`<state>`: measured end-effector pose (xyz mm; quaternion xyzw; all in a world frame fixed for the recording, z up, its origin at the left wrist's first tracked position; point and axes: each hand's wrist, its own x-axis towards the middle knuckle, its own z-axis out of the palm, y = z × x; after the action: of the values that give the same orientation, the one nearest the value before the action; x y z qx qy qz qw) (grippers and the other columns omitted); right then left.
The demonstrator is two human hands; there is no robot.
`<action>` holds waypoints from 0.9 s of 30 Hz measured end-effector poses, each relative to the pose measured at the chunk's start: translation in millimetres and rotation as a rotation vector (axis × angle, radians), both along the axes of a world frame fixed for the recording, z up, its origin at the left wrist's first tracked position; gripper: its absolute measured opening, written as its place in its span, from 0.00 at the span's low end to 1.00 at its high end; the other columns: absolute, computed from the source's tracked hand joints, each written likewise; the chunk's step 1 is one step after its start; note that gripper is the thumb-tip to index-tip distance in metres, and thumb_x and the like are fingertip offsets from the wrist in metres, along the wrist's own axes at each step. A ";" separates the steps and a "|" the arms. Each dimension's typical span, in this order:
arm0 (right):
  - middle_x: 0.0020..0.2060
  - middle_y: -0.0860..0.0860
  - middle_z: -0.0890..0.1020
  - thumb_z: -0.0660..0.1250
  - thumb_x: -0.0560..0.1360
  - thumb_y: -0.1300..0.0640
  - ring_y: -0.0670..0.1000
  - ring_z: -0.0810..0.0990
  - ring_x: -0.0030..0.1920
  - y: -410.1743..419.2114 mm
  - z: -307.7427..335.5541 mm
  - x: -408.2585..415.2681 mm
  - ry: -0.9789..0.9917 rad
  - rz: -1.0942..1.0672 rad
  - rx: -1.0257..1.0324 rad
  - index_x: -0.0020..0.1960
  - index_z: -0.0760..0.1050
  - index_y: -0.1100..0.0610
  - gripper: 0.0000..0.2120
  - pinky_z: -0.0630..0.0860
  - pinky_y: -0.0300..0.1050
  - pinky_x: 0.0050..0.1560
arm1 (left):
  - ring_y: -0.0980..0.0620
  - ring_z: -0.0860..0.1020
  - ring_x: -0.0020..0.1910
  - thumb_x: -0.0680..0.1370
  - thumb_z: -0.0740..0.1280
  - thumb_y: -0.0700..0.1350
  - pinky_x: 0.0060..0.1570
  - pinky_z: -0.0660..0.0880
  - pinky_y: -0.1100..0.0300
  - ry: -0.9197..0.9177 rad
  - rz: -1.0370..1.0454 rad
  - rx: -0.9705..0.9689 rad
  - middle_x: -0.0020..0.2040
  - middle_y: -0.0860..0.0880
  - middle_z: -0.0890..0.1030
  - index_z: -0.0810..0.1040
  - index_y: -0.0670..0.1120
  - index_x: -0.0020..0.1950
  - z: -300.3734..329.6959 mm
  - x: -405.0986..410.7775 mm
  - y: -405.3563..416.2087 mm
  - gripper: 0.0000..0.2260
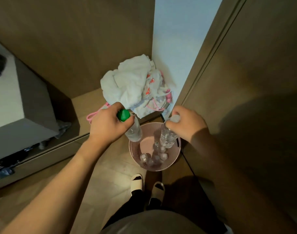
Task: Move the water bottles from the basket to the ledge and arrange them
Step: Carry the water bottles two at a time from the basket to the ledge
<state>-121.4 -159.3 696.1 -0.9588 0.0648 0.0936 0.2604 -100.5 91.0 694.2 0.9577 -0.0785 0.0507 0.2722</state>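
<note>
A round pink basket (175, 153) stands on the wooden floor in front of my feet, with several clear water bottles (153, 157) upright inside it. My left hand (109, 125) grips the neck of a clear bottle with a green cap (134, 130), held above the basket's left rim. My right hand (188, 124) grips the top of a clear ribbed bottle with a white cap (168, 137), hanging over the basket's right side. A low wooden ledge (87, 102) runs along the wall behind the basket.
A heap of white cloth and bags with pink cords (136, 85) lies on the ledge in the corner. A grey-and-white box-like unit (26, 105) sits at the left, dark clutter beneath it. A wooden panel wall (254, 81) rises close on the right.
</note>
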 end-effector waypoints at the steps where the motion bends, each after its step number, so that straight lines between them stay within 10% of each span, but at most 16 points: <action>1: 0.33 0.50 0.77 0.69 0.68 0.45 0.55 0.77 0.37 6.7 6.0 -3.4 -0.021 -0.007 0.010 0.41 0.68 0.52 0.14 0.69 0.45 0.34 | 0.52 0.74 0.31 0.72 0.70 0.57 0.28 0.65 0.62 -0.016 0.007 -0.013 0.32 0.54 0.75 0.78 0.48 0.46 4.5 -5.0 5.7 0.13; 27: 0.37 0.44 0.78 0.70 0.68 0.44 0.43 0.74 0.37 334.5 84.8 -55.2 -0.137 0.844 0.039 0.43 0.70 0.48 0.12 0.65 0.41 0.30 | 0.56 0.76 0.34 0.71 0.72 0.56 0.34 0.71 0.60 -0.244 0.891 -0.171 0.34 0.54 0.79 0.78 0.50 0.43 72.0 -231.5 259.8 0.10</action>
<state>-176.5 175.1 780.9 -0.9001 -0.3526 0.1291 0.2211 -332.0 350.8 766.2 0.8593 0.3132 0.2811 0.2908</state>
